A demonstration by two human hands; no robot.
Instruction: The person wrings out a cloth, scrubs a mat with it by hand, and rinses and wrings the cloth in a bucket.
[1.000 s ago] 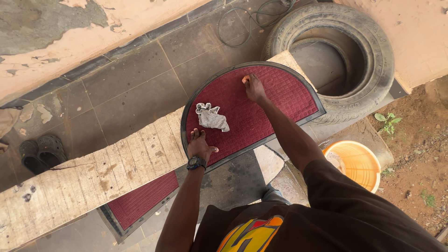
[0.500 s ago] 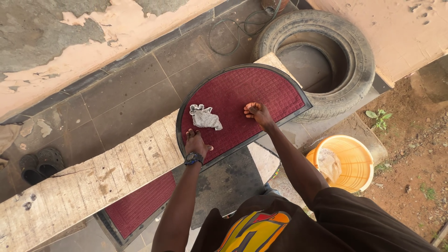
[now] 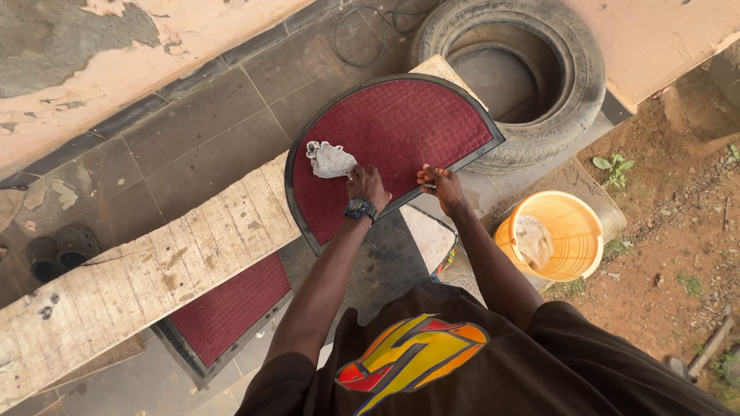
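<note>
On the wooden plank (image 3: 154, 270), the red half-round mat (image 3: 393, 146) lies straight edge toward you. Your left hand (image 3: 368, 185) rests on it, fingers curled, touching the grey rag (image 3: 331, 159) just beyond. Your right hand (image 3: 439, 185) pinches the mat's near edge.

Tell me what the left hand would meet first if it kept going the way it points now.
The left hand points up and left across the red half-round mat; the crumpled grey rag lies just ahead and would likely come first.
</note>
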